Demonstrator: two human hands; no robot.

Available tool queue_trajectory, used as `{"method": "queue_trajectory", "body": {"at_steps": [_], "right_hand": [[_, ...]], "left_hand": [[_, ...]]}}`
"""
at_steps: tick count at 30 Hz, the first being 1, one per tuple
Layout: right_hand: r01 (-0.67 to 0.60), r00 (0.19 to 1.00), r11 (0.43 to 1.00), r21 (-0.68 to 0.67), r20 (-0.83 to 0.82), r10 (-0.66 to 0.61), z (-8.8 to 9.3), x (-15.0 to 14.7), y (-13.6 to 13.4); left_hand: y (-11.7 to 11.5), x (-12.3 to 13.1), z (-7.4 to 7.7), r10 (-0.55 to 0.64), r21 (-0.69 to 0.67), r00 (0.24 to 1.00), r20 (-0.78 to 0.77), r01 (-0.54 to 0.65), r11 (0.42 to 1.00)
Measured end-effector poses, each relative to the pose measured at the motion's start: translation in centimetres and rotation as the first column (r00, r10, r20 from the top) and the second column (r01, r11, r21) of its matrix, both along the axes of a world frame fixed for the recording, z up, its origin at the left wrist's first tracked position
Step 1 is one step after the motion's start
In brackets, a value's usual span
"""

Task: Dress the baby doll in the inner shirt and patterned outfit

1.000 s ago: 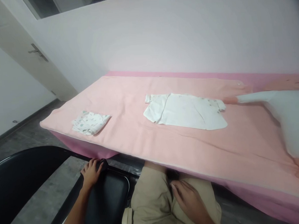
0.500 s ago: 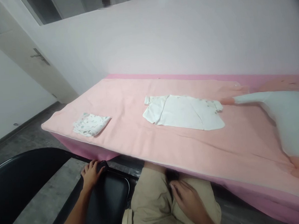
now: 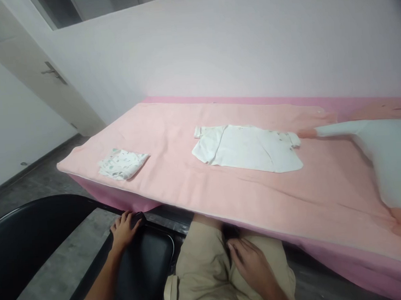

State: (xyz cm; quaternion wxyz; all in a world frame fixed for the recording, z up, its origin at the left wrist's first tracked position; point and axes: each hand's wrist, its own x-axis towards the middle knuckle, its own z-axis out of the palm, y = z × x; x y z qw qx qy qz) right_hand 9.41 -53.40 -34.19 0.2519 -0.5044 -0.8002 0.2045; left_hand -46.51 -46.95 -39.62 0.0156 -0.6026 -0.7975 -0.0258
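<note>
My left hand (image 3: 123, 229) is on the front corner of a black chair (image 3: 139, 267), its fingers curled over the edge and its thumb apart from them. On the beige shorts (image 3: 204, 263) on my lap rests my right hand (image 3: 249, 258), with loosely bent fingers and nothing visible in it; some fingertips are hidden between the thighs. A small white baby shirt (image 3: 246, 149) lies spread out on the pink table cover (image 3: 203, 190). Left of it is a folded white cloth (image 3: 123, 164) with a grey-green print. Neither hand touches these.
At the right end of the table lies a baby doll (image 3: 391, 156) in a white garment, partly out of frame. A white wall (image 3: 248, 47) stands along the far edge. To the left are a door (image 3: 50, 77) and the grey floor (image 3: 55, 272).
The view has shifted very slightly. Both hands, the shirt, the folded cloth and the doll stay where they were.
</note>
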Motion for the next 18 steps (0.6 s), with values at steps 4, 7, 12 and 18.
{"method": "queue_trajectory", "body": {"at_steps": [4, 7, 12, 18], "right_hand": [[0.006, 1.000, 1.000, 0.015, 0.005, -0.007, 0.0, 0.0, 0.0], [0.010, 1.000, 0.999, 0.035, 0.006, -0.011, 0.2, -0.1, 0.0], [0.011, 1.000, 0.997, 0.075, 0.014, -0.012, 0.5, -0.1, 0.1], [0.004, 1.000, 0.999, 0.052, 0.017, -0.005, 0.6, -0.1, 0.0]], "left_hand": [[-0.1, 0.1, 0.1, -0.002, -0.010, 1.000, -0.002, 0.002, 1.000], [0.0, 0.3, 0.1, 0.000, -0.015, 1.000, -0.013, -0.001, 1.000], [0.1, 0.6, 0.5, 0.011, -0.024, 1.000, 0.000, -0.011, 1.000], [-2.0, 1.8, 1.8, 0.030, 0.163, 0.995, 0.097, -0.046, 0.986]]}}
